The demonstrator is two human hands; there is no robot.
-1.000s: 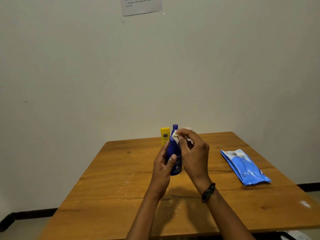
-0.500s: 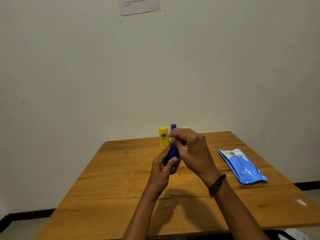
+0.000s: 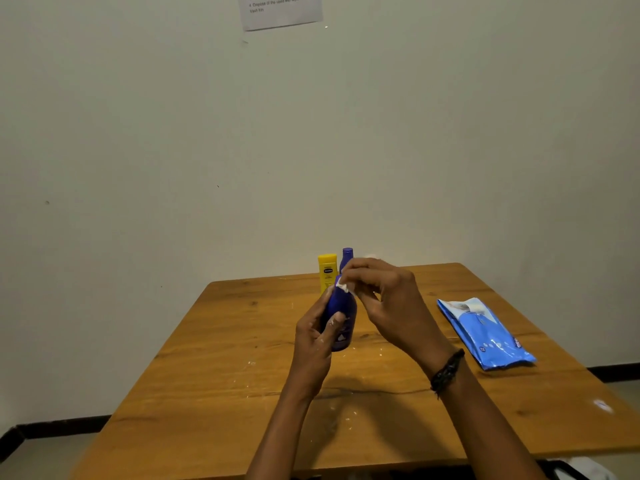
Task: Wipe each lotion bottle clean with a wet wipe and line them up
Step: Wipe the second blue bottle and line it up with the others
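Observation:
My left hand (image 3: 313, 344) grips a dark blue lotion bottle (image 3: 341, 318) upright above the middle of the wooden table (image 3: 214, 393). My right hand (image 3: 384, 299) pinches a small white wet wipe (image 3: 343, 285) against the bottle's top, hiding the cap. Behind them, at the table's far edge, stand a yellow lotion bottle (image 3: 327, 271) and a purple bottle (image 3: 347, 256), close side by side; the purple one shows only its upper part above my fingers.
A blue pack of wet wipes (image 3: 485, 334) lies flat on the table's right side. White specks dot the wood near the middle. A pale wall rises right behind the table, with a printed sheet (image 3: 280, 10) taped high up.
My right hand with the wipe went down over the bottle's upper part and is back at its top. The left hand keeps its hold on the bottle.

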